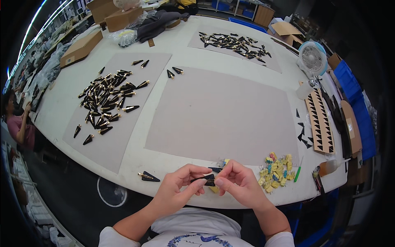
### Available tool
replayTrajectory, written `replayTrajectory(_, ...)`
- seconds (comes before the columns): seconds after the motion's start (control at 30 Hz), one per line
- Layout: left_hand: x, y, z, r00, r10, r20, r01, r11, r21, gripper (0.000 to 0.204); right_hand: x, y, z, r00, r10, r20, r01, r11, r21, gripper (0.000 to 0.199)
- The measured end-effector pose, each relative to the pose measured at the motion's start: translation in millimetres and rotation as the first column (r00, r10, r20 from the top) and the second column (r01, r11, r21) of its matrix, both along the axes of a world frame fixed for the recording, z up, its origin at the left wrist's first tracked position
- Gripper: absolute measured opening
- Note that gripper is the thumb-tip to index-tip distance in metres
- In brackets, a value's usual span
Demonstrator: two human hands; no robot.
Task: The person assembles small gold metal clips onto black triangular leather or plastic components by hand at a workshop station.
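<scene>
Close to the table's near edge, my left hand (181,184) pinches a black, pointed hair clip (203,179) between thumb and fingers. My right hand (239,184) has its thumb and fingertips closed at the other end of the same clip. Another dark pointed piece (215,169) shows just beyond the fingertips, partly hidden. Left of my left hand, a finished-looking black and gold clip (148,177) lies on the white table (135,162). Small yellow wrapped pieces (276,173) with metal ends are heaped right of my right hand.
Black and gold clips (108,95) cover the left grey sheet; more clips (236,45) lie on the far sheet. Two clips rest at the corner of the middle sheet (222,115). At right are a fan (312,58), a card of black triangles (320,121) and a bottle (329,166). A person (22,123) is at far left.
</scene>
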State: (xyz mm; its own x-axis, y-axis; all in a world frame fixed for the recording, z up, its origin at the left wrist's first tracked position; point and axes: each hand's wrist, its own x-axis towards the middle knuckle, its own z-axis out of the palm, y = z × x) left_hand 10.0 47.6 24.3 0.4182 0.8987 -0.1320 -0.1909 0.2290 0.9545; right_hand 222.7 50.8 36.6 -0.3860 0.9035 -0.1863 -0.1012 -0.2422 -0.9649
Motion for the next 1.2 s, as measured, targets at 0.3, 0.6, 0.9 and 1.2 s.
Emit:
replayTrajectory(0.3,15,-8,-3,0.996,0.025,0.083,-0.012,0.988,-0.155,0.028,-10,9,1,0.987,-0.160,0.018,0.159,0.986,0.049,0.015)
replayTrajectory(0.6,14,-8,-25,0.993,0.072,0.098,-0.059,0.990,-0.124,0.027,-12,13,-1,0.957,-0.139,0.256,0.071,0.964,0.258,0.015)
replayTrajectory(0.9,14,-8,-12,0.985,0.072,0.158,-0.032,0.970,-0.239,0.021,-11,16,-2,0.977,-0.103,0.185,0.069,0.981,0.179,0.018)
replayTrajectory(1.2,21,-10,-17,0.979,0.186,0.090,-0.170,0.972,-0.160,0.016,-14,15,-3,0.981,-0.091,0.173,0.068,0.988,0.136,0.015)
